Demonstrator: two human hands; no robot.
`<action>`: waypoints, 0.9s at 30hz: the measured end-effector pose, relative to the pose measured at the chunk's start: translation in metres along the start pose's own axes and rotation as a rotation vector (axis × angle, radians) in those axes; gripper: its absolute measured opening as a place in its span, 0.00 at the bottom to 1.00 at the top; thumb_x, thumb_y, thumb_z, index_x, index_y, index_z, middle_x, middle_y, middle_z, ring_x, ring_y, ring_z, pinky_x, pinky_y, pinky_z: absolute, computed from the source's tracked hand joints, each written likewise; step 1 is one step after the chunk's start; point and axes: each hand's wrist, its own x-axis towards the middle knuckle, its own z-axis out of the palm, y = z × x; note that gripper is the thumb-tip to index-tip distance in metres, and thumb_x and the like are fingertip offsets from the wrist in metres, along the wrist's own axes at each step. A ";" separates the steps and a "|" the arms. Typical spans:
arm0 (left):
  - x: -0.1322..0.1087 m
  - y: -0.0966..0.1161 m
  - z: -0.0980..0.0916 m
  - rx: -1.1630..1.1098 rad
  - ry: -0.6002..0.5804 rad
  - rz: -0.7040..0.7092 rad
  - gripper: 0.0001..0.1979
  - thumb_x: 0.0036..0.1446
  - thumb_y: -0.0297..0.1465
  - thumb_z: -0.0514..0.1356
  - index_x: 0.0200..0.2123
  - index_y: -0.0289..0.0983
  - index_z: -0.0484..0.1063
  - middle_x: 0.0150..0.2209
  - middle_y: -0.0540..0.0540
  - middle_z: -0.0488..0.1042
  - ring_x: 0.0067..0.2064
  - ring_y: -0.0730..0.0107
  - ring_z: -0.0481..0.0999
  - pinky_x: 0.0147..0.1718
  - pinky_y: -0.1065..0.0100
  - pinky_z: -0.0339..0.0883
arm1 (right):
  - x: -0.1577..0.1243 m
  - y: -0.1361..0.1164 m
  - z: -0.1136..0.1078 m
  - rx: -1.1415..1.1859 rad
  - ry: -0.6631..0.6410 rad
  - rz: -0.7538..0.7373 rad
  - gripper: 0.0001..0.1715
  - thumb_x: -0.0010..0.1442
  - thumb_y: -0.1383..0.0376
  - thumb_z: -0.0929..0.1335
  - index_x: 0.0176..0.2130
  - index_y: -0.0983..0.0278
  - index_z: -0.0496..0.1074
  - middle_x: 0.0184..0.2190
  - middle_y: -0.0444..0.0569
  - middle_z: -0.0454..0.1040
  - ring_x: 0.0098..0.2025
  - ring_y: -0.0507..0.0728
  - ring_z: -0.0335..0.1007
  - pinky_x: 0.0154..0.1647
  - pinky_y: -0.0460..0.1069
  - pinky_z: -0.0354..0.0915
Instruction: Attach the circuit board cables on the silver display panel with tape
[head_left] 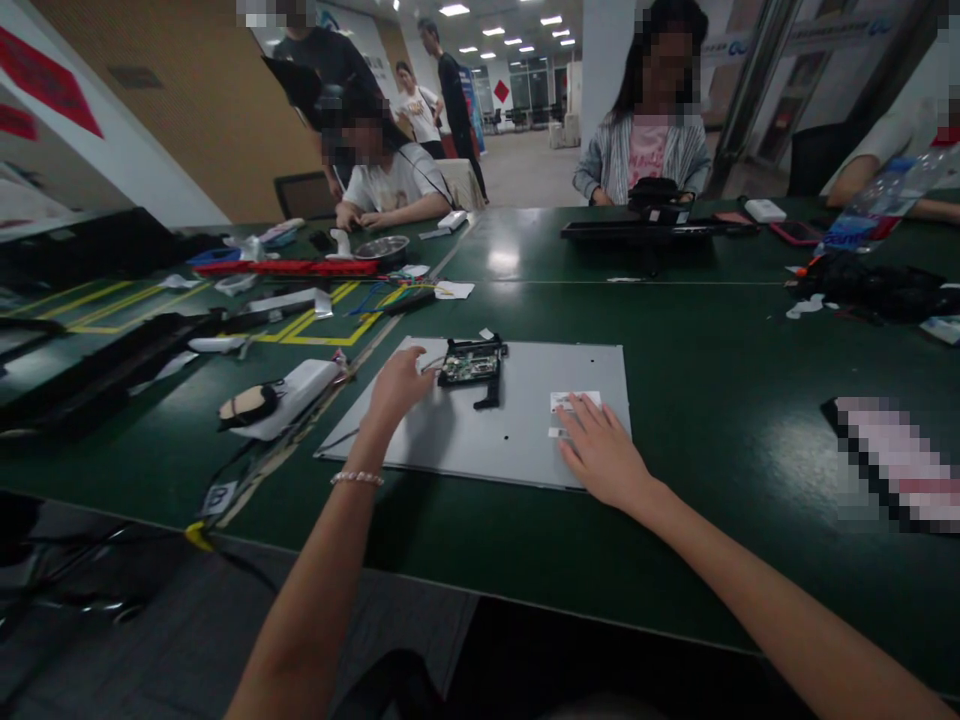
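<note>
A flat grey metal panel (465, 440), which looks like the back of a display, lies on the green table in front of me. Near its far edge sits a green circuit board in a black frame (472, 365), a thin cable at its left side. My left hand (401, 385) hovers just left of the board, thumb and forefinger curved and apart; its other fingers are hidden. On the panel's right part, my right hand (604, 450) rests flat with fingers spread, partly covering a white label (577, 400).
Left of the panel lie a white power strip (300, 395) and a long black casing (105, 370). A pixelated phone-like object (900, 460) is at right. Across the table are a black device (645, 232), a plastic bottle (874, 205) and seated people.
</note>
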 end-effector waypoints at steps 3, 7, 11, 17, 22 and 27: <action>-0.019 -0.012 0.002 -0.141 -0.037 0.052 0.27 0.54 0.35 0.58 0.58 0.34 0.65 0.56 0.39 0.71 0.56 0.57 0.71 0.57 0.62 0.62 | 0.000 0.001 0.001 0.002 0.002 0.002 0.34 0.69 0.54 0.53 0.67 0.67 0.54 0.70 0.55 0.47 0.72 0.63 0.37 0.69 0.62 0.41; -0.023 -0.020 0.005 -0.241 -0.040 0.050 0.28 0.52 0.34 0.59 0.57 0.37 0.66 0.52 0.42 0.75 0.50 0.59 0.76 0.52 0.63 0.66 | 0.000 0.001 0.003 -0.007 0.012 -0.002 0.34 0.69 0.55 0.53 0.67 0.67 0.54 0.70 0.55 0.47 0.71 0.62 0.37 0.69 0.61 0.40; -0.021 -0.024 0.008 -0.231 0.011 0.011 0.23 0.53 0.31 0.57 0.54 0.36 0.70 0.49 0.43 0.77 0.48 0.61 0.77 0.51 0.66 0.67 | 0.000 0.001 0.004 -0.024 0.020 -0.006 0.33 0.69 0.55 0.53 0.67 0.67 0.55 0.70 0.56 0.48 0.71 0.63 0.38 0.69 0.62 0.41; -0.020 -0.033 0.011 -0.160 0.048 -0.018 0.18 0.56 0.29 0.53 0.46 0.37 0.77 0.43 0.44 0.80 0.45 0.61 0.78 0.50 0.67 0.68 | 0.000 0.001 0.003 -0.019 0.000 -0.004 0.34 0.69 0.55 0.53 0.68 0.67 0.53 0.70 0.56 0.47 0.72 0.63 0.37 0.69 0.62 0.40; -0.006 -0.029 0.007 -0.124 0.126 -0.045 0.19 0.57 0.26 0.50 0.46 0.36 0.78 0.44 0.44 0.80 0.47 0.60 0.78 0.51 0.66 0.66 | -0.001 0.001 0.001 -0.005 -0.007 -0.005 0.34 0.70 0.55 0.53 0.68 0.67 0.52 0.70 0.55 0.46 0.72 0.62 0.36 0.70 0.61 0.39; 0.036 0.007 -0.004 -0.170 0.248 0.036 0.22 0.59 0.24 0.47 0.53 0.34 0.72 0.47 0.43 0.78 0.50 0.63 0.76 0.53 0.66 0.64 | -0.001 0.001 0.002 -0.003 -0.011 0.001 0.34 0.69 0.54 0.53 0.68 0.66 0.53 0.71 0.55 0.46 0.72 0.62 0.35 0.69 0.61 0.39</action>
